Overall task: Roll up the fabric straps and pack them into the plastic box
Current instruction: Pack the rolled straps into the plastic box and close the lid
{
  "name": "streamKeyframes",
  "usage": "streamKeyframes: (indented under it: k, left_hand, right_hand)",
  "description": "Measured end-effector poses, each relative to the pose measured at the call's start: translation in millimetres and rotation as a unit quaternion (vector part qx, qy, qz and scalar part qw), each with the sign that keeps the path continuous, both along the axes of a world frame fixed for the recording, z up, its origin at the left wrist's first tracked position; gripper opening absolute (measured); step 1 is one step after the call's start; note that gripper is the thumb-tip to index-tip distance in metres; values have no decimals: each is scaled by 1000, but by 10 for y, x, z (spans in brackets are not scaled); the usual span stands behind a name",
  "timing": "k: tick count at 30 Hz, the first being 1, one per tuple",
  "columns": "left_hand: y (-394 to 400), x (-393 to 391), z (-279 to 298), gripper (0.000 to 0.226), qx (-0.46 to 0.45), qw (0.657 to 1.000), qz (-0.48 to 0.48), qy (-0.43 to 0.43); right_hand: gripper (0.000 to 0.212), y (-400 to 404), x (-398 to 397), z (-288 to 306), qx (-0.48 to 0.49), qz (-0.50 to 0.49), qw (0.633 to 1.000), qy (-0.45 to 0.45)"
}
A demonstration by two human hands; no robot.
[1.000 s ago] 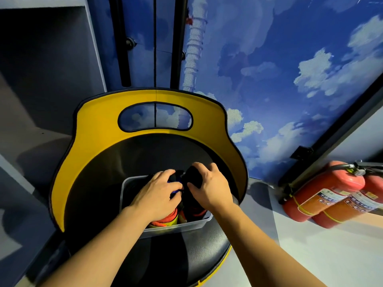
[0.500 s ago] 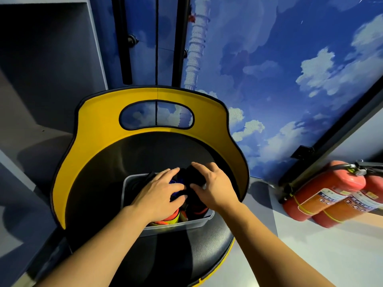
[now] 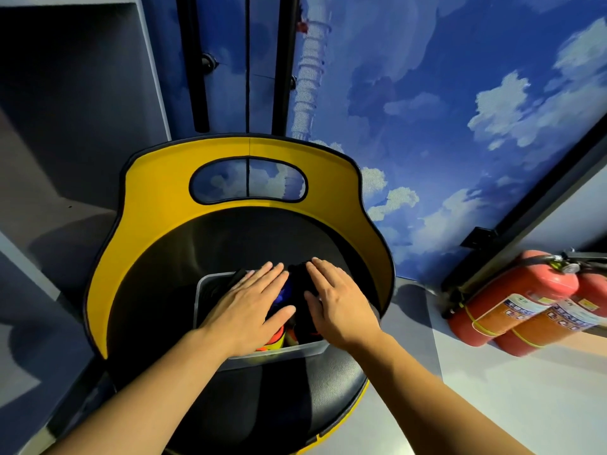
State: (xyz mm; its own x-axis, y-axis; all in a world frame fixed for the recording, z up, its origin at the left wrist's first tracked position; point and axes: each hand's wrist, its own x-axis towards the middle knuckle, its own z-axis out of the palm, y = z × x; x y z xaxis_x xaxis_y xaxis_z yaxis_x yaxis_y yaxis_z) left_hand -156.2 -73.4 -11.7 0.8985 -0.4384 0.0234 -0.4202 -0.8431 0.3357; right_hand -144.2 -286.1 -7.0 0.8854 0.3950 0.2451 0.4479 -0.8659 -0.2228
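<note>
A: Entry, head view. The clear plastic box (image 3: pixel 279 351) sat on the black seat of a yellow-backed chair (image 3: pixel 157 205). Where were the straps?

B: The rolled fabric straps (image 3: pixel 300 284) were inside the box, packed close together. Dark rolls showed at the top between the two hands; a blue one (image 3: pixel 283 292) lay just under the left fingers, and orange and yellow edges (image 3: pixel 274 339) showed near the box's front wall. A count could not be made, since the hands covered most of them.

A: Left hand?

B: The left hand (image 3: pixel 249 303) lay flat over the left half of the box, fingers straight and close together, thumb out to the right. Its grip was apart: nothing was pinched or curled round.

A: Right hand?

B: The right hand (image 3: pixel 338 303) lay flat over the right half, fingers straight and pointing away from the person, fingertips over a black roll. Grip apart as well. Whether the palms pressed on the rolls or lay just above them could not be told.

A: Surroundings?

B: Two red fire extinguishers (image 3: pixel 512 303) lay side by side on the pale floor (image 3: pixel 525 405) to the right, well apart from the chair. A wall painted with blue sky and white clouds (image 3: pixel 460 110) stood behind, with two black vertical bars (image 3: pixel 197 60) above the chair back.
</note>
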Motion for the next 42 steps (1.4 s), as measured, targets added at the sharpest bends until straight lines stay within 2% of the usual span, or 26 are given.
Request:
streamKeyframes:
  k: [3, 10, 13, 18, 25, 32, 37, 40, 42]
  left_hand:
    - [2, -56, -8, 74, 20, 1000, 0, 15]
    - [10, -67, -58, 73, -5, 1000, 3, 23]
    - [8, -57, -72, 73, -8, 1000, 4, 19]
    - [-9, -37, -76, 73, -16, 1000, 2, 17]
    - [-2, -63, -43, 73, -10, 1000, 3, 15]
    - [-34, -82, -60, 68, 15, 1000, 9, 8]
    - [-49, -68, -69, 66, 29, 999, 9, 11]
    - [-54, -125, -55, 70, 21, 999, 25, 16]
    - [-35, -166, -67, 76, 34, 997, 70, -14]
  right_hand:
    - [68, -10, -130, -30, -26, -3, 998, 64]
    - [73, 24, -213, -11, -64, -6, 989, 130]
    - [81, 20, -204, -17, -63, -6, 986, 152]
    - [71, -7, -177, -59, -71, -9, 982, 172]
    - [85, 50, -234, -48, -74, 2, 985, 155]
    - [87, 100, -253, -104, -72, 4, 983, 167]
    - [67, 113, -197, -130, -89, 1, 980, 178]
    - [65, 109, -204, -107, -76, -4, 985, 157]
    - [66, 181, -224, -69, -50, -12, 990, 129]
